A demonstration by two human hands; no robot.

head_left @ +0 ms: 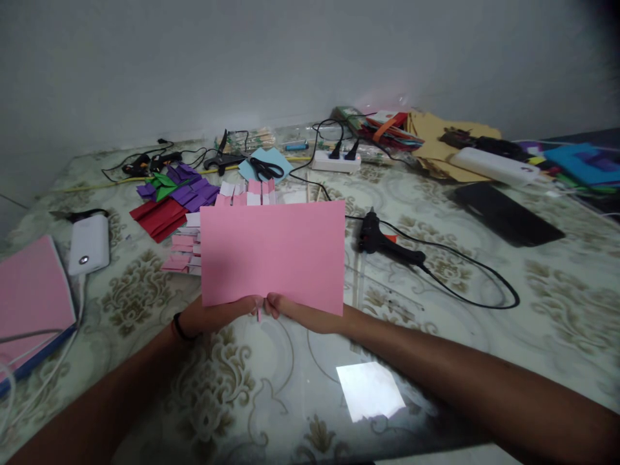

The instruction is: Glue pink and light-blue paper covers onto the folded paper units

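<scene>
Pink paper sheet [272,255] stands above the floral surface [271,387], lower edge in the grip of left hand [237,308] and right hand [295,312] — partly blocking folded pink-and-white paper [182,247]; a black glue gun [372,237] lies rightward.

Arms [426,355] outstretched, fingers [274,303] close together

It looked like a home, with a papercraft corner. A domestic-style, floral-patterned tablecloth [271,403] lay spread below a plain, pale wall [290,64]. A pink sheet of paper [274,252], folded purple paper [196,195], black-handled scissors [265,169] and a black hot glue gun [372,236] pointed to crafting, while a white power strip [323,163] with 2 black plugs [336,152] and a white power bank [90,244] suited a household room.
</scene>
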